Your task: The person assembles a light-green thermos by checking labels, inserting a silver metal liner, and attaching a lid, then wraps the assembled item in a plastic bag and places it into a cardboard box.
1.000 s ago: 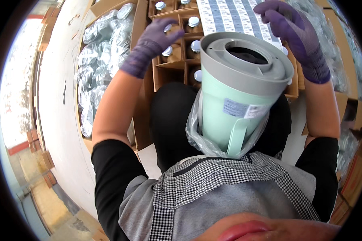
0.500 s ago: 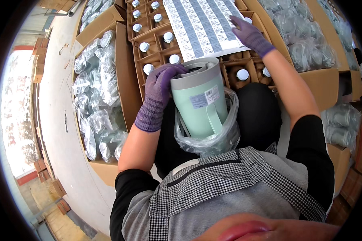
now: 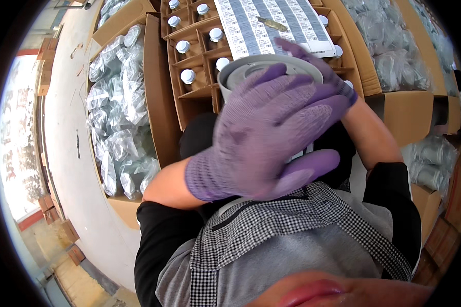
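Observation:
A large mug-like tumbler with a grey lid (image 3: 269,65) is at my lap, mostly covered by my hands; its pale green body is hidden now. My left hand (image 3: 271,133), in a purple knit glove, is spread across the front of it with fingers stretched out and blurred. Beyond, at the tumbler's right side, my gloved right hand (image 3: 320,69) is partly behind the left one. One of its fingers points toward the label sheet (image 3: 251,36); the others are hidden or smeared. A small greenish-brown patch (image 3: 272,24) shows on the sheet.
Under the sheet is a divided carton (image 3: 210,43) of white-capped bottles (image 3: 188,76). An open carton of plastic-wrapped items (image 3: 120,107) stands left, with another batch of bagged items (image 3: 394,46) at right. A cardboard flap (image 3: 407,115) juts out at right.
My left hand has left the tumbler's rim and swung across its front, fingers spread. My right hand has come back from the sheet to the tumbler's side. A greenish-brown patch now shows on the sheet.

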Demonstrator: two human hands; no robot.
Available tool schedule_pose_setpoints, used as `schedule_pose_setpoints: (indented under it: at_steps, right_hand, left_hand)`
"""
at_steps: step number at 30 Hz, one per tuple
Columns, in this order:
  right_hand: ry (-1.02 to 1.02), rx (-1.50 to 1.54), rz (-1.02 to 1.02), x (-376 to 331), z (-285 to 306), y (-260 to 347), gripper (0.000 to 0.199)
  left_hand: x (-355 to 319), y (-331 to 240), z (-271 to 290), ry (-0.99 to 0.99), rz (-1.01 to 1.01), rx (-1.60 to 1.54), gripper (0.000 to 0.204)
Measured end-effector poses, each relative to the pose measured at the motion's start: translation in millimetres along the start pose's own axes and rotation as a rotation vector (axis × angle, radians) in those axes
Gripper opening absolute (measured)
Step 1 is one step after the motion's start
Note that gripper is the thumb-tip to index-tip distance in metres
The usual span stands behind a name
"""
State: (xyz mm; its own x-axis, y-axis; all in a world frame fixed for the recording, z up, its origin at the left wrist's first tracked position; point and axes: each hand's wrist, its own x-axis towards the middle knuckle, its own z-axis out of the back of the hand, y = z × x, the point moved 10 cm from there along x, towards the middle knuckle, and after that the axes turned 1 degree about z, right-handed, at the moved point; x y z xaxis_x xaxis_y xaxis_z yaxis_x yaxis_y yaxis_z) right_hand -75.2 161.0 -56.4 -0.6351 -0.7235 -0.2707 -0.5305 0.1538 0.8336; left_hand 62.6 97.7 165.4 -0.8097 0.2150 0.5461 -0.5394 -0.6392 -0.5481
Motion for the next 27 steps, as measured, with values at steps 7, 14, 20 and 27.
schedule_pose_setpoints:
  at_steps: [7,14,20,27]
  right_hand:
    - [0.054,-0.912,0.812,-68,-56,111,0.078]
    - [0.027,-0.981,0.921,-88,-59,118,0.083]
    - [-0.296,-0.766,1.024,-115,-105,129,0.063]
    - [-0.202,-0.85,0.655,-110,-76,122,0.056]
  left_hand:
    - [-16,84,33,-0.008,0.16,-0.362,0.053]
    - [-12,50,59,-0.002,-0.212,-0.646,0.085]
    - [-20,121,7,0.027,0.313,-0.748,0.117]
    - [-37,143,-23,-0.234,0.475,-0.856,0.046]
